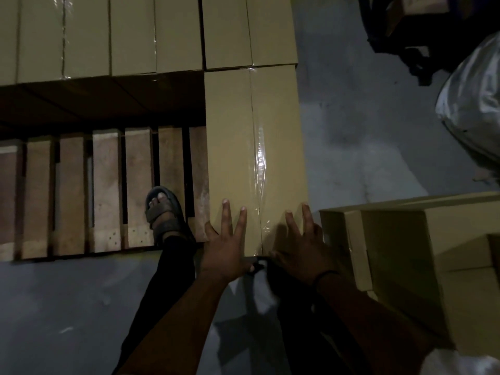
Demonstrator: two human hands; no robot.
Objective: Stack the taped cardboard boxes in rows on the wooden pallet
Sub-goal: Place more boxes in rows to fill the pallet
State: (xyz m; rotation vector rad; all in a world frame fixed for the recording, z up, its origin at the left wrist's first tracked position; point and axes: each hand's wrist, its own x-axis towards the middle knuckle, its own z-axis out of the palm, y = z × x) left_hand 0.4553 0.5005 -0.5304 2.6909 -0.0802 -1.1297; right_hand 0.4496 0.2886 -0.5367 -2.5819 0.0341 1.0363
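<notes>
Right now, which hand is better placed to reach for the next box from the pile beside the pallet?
Probably the right hand: it rests open on the placed box, next to the loose boxes. The left hand lies on the far side.

Your near box was matt tan cardboard, smooth-faced. It had a glossy clear tape strip down the seam, wrinkled and catching glare. The stacked boxes behind it had the same matt board and shiny tape. The pallet slats were bare wood, rough and unfinished, scuffed pale at the ends. The floor was dull grey concrete, blotchy. Your sandal had worn matt straps, material unclear. The bundle on your right was crinkled glossy plastic film.
</notes>
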